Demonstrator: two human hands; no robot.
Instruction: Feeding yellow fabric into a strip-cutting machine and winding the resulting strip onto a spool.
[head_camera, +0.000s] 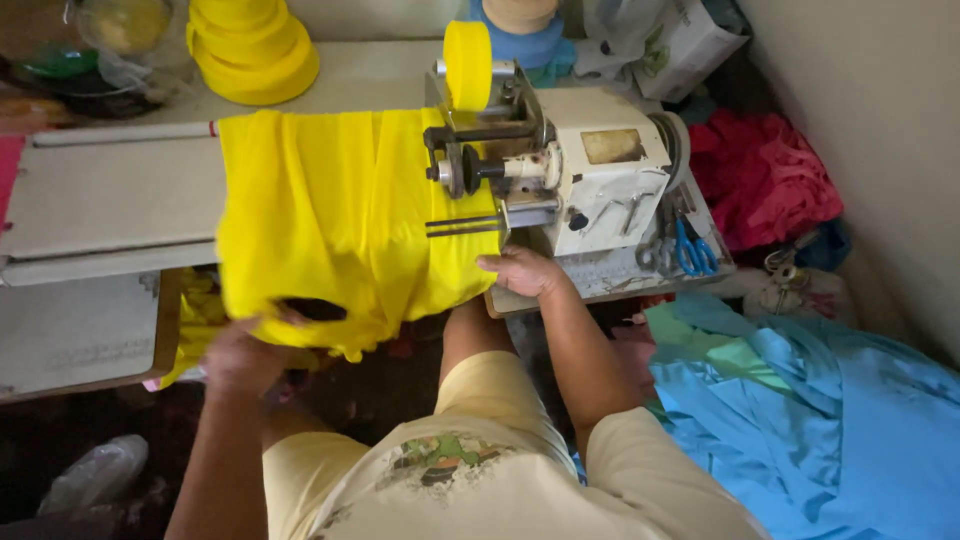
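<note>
Left hand (243, 352) grips the lower edge of one yellow cloth (330, 215), fingers curled into the bunched fabric. Right hand (522, 272) rests flat and loose on the cloth's right edge, just beside the front of one white sewing machine (590, 175). That cloth is draped over the machine's arm and the pale desk (110, 195). One pair of blue-handled scissors (693, 250) lies on the machine's base. Two yellow tape rolls show: one (467, 62) on the machine, one stack (250, 45) behind. Blue fabric (830, 410) and red fabric (765, 175) are heaped at right.
</note>
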